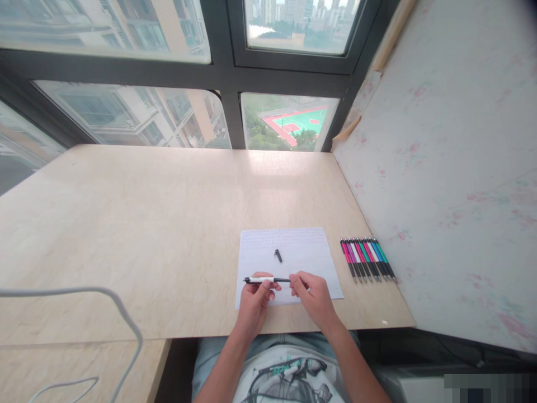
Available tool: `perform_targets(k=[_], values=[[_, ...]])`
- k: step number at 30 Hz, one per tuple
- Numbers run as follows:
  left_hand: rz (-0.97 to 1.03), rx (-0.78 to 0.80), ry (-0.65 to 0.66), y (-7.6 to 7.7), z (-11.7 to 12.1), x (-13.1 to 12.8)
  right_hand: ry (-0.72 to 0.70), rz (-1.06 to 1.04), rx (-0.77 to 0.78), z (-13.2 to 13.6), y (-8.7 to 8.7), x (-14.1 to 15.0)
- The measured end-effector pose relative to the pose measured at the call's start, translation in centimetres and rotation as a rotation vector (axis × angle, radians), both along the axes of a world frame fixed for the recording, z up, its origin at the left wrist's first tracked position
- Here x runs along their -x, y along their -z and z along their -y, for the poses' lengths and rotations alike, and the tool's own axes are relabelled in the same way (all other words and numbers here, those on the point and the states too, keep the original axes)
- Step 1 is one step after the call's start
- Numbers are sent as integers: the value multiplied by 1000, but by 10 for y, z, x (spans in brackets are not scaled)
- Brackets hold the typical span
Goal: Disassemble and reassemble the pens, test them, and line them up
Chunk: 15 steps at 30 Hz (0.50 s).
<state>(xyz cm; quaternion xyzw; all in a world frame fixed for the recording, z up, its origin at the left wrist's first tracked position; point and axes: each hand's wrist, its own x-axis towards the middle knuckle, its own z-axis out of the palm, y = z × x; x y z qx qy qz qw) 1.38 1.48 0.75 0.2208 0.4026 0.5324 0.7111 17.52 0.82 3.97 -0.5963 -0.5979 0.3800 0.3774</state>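
A white-and-black pen (259, 279) lies level between my hands, over a sheet of paper. My left hand (258, 294) is closed around its white barrel, with the black clip end pointing left. From the barrel's right side runs a thin dark section (282, 280), which looks like a refill. My right hand (309, 291) pinches the far end of that section, and the fingers hide its tip. Just beyond the pen, a small black tube-like piece (278, 256) rests on the paper (302, 246), apart from both hands. Handwriting covers the paper's top lines.
Several pens (364, 257) in pink, purple, white, green and blue lie in a row right of the paper, beside the flowered wall (461, 196). A grey cable (104, 291) loops across the left of the beige tabletop (146, 224). Dark-framed windows stand behind it.
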Motion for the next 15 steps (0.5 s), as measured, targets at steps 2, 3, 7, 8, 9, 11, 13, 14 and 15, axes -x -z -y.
perform_targets(k=[2,3,7,8,9,11,13,14,15], values=[[3,4,-1,0,0,0,-2,34,-25,-1,-1,-2],[5,4,-1,0,0,0,-7,37,-47,-2,-2,-3],[22,0,-12,1,0,0,-19,10,-130,-1,-4,-7],[27,-1,-16,1,0,1,-14,5,-144,-1,-5,-8],[32,0,-21,1,1,1,-9,-1,-151,-1,-6,-9],[42,9,-29,1,1,1,6,-14,-152,0,-8,-11],[54,23,-40,2,0,1,26,-25,-141,1,-10,-13],[61,28,-47,3,0,1,34,-28,-133,1,-10,-15],[70,31,-53,3,0,2,42,-31,-125,2,-10,-17]])
